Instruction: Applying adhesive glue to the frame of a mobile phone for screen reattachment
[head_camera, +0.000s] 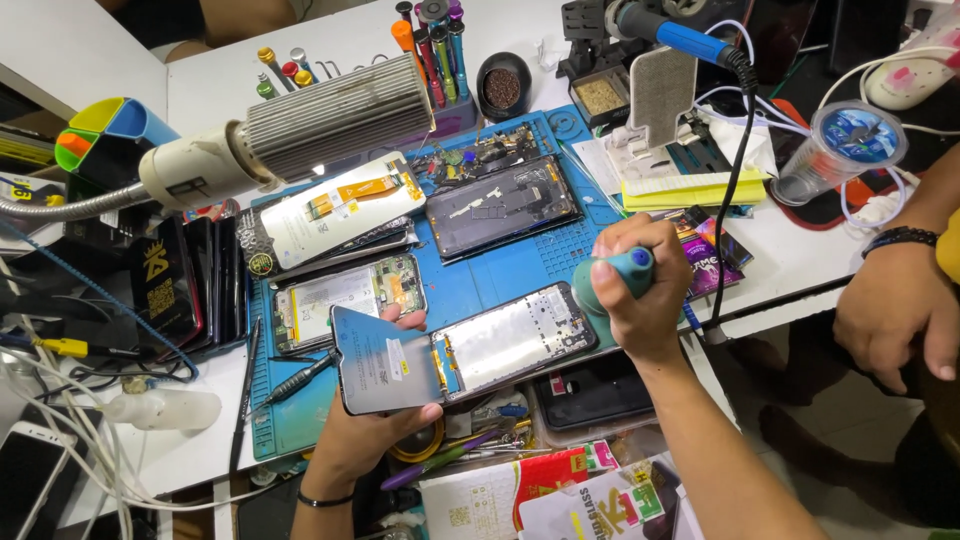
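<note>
My left hand (365, 430) grips a detached phone screen panel (382, 362) by its lower edge, tilting it up off the blue work mat (505, 268). A flex ribbon still joins the panel to an open phone frame (515, 338) lying on the mat just to its right. My right hand (640, 300) is closed around a teal rubber air blower (605, 283), held over the right end of that frame.
Other opened phones (500, 205) and a loose screen (340, 210) lie on the mat under a lamp head (330, 130). Screwdrivers (432, 50) stand behind, a soldering iron (680, 38) is at the back right, and stacked phones (185, 280) are left. Another person's hand (895, 315) rests at the right.
</note>
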